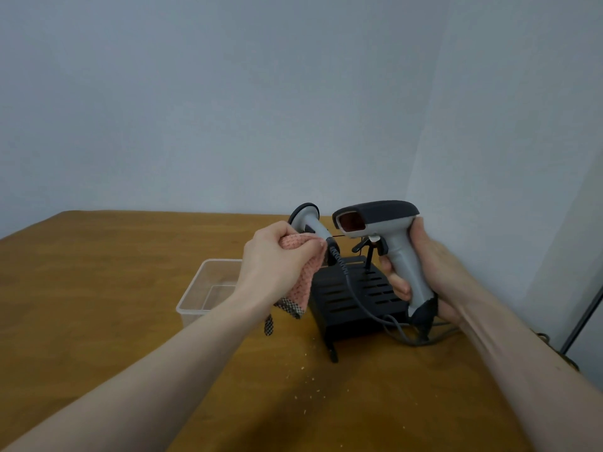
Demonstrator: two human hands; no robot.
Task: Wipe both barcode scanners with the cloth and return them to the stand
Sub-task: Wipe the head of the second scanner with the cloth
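My right hand (427,272) grips the handle of a grey and black barcode scanner (378,220), held upright above the table with its red window facing left. My left hand (277,256) clutches a pink knitted cloth (301,285) with a checked edge, just left of that scanner and apart from it. Behind the cloth a second grey scanner (310,220) rests on the black slotted stand (352,295), its coiled cable (342,272) trailing down over the stand. My left hand hides the second scanner's lower handle.
A clear plastic tub (208,288) stands on the wooden table (114,288) left of the stand. Grey cables (411,337) loop at the stand's right front. Crumbs (310,386) lie scattered in front. A wall is close behind and to the right.
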